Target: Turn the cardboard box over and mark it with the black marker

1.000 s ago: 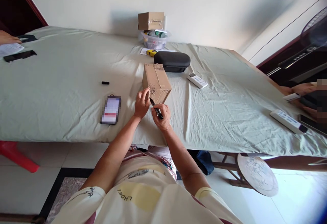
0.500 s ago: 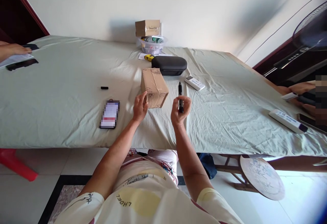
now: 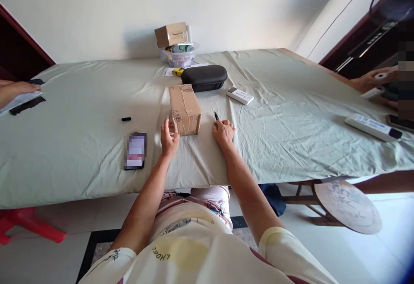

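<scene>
A brown cardboard box [image 3: 186, 107] with black drawings near its corners stands on the cloth-covered table in front of me. My left hand [image 3: 169, 139] is at the box's near left side, fingers apart; whether the fingertips touch it I cannot tell. To the right of the box, my right hand [image 3: 224, 133] rests low at the cloth, palm down, fingers closed around a black marker [image 3: 216, 115]. Only the marker's dark tip end shows beyond the fingers. Its black cap [image 3: 126, 119] lies apart on the cloth at the left, above a phone [image 3: 135, 151] with a lit screen.
Behind the box lie a black hard case [image 3: 204, 77] and a yellow object [image 3: 177, 72]. A plastic tub [image 3: 181, 57] carries another cardboard box [image 3: 171, 34] by the wall. White devices [image 3: 240, 96] lie to the right. Other people's hands [image 3: 19, 89] show at both table ends.
My right hand has turned palm down and lowered the marker from upright to the cloth. My left hand has opened slightly beside the box. The view has shifted a little.
</scene>
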{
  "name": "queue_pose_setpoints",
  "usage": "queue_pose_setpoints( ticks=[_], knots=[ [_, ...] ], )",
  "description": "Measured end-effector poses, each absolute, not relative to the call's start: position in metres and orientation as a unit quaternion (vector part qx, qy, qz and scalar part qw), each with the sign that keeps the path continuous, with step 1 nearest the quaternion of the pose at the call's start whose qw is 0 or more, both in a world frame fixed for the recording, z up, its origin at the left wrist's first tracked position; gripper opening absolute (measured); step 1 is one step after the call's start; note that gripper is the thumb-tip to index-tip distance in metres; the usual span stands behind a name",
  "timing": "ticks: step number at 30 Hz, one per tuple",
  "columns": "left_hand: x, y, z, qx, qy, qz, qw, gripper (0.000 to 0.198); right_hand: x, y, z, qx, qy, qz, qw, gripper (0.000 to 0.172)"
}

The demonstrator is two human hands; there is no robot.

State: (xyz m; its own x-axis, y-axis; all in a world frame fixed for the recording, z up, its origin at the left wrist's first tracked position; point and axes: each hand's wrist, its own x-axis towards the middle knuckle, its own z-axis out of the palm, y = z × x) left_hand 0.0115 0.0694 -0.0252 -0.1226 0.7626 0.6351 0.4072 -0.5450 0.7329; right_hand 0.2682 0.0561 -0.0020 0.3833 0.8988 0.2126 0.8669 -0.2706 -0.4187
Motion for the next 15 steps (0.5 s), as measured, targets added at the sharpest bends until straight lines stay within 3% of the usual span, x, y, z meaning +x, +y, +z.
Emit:
queue_pose_setpoints(
  ticks=[8,11,15],
  knots=[
    [-0.053,0.039,0.003,0.558,0.578,0.591,0.076,0.034,0.264,0.052,0.005,-0.789,-0.558,0.051,0.252,0.037],
    [-0.096,0.027,0.014,0.518,0.689,0.506,0.025,0.039,0.264,0.055,0.004,-0.79,-0.547,0.061,0.27,0.038],
    [-0.132,0.011,0.023,0.493,0.821,0.288,-0.019,0.056,0.264,0.061,0.0,-0.79,-0.524,0.067,0.313,0.04]
  ],
)
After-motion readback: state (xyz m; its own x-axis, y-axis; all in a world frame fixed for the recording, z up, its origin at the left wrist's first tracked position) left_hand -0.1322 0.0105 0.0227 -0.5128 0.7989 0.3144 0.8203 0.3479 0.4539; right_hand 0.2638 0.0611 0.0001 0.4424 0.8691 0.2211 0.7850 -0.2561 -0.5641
